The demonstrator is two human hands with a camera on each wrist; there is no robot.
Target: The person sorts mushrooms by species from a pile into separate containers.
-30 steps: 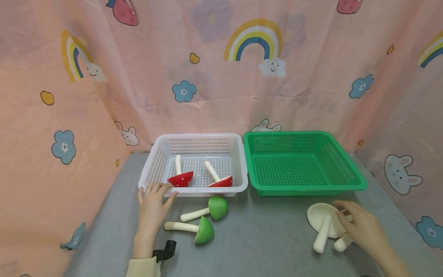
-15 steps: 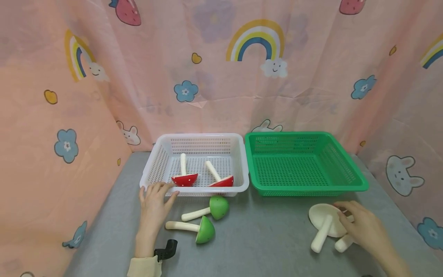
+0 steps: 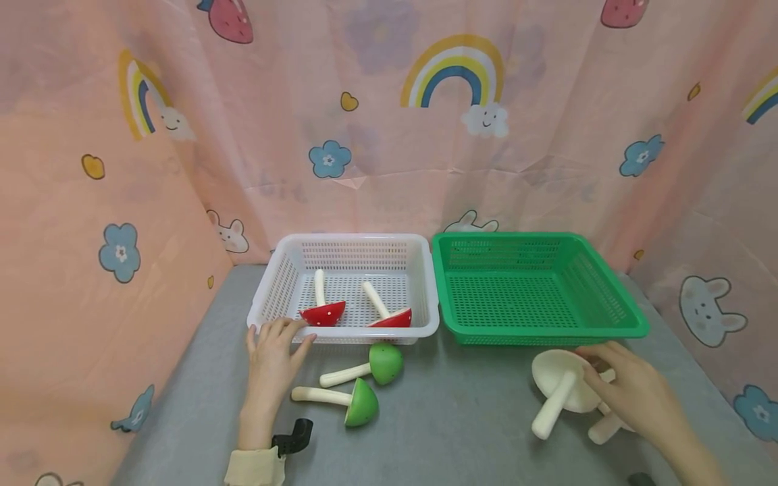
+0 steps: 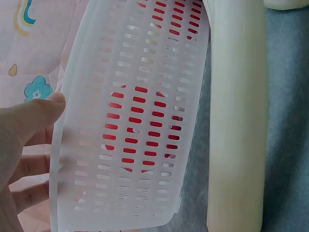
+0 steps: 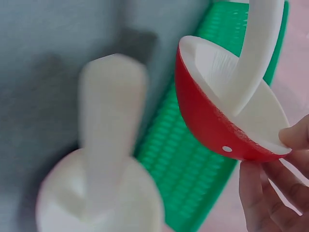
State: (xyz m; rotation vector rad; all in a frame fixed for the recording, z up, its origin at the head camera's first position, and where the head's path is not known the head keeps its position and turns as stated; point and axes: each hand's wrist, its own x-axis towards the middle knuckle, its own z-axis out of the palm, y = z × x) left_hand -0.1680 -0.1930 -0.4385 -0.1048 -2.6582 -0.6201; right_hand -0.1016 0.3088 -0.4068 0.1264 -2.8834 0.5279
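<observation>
My right hand [image 3: 632, 388] pinches the cap edge of a toy mushroom [image 5: 207, 111], thumb inside the hollow cap and fingers against its red, white-dotted outside. In the head view this mushroom shows its pale underside, stem toward me. Another toy mushroom [image 5: 113, 145] lies on the table partly beneath that hand. My left hand [image 3: 270, 368] holds the front rim of the white basket [image 4: 120, 63], its thumb and fingers on either side of the edge. Inside that basket are two red-capped mushrooms [image 3: 325, 314] with white stems.
Two green-capped mushrooms [image 3: 385, 364] lie on the grey table [image 3: 456, 432] before the white basket. A green basket [image 3: 547, 334] stands beside it, on the right. Behind and at both sides hangs a pink patterned cloth [image 3: 292, 135].
My right hand has raised its mushroom slightly and shifted it left, away from the other one. The left hand stays at the basket rim. One red mushroom inside has shifted a little.
</observation>
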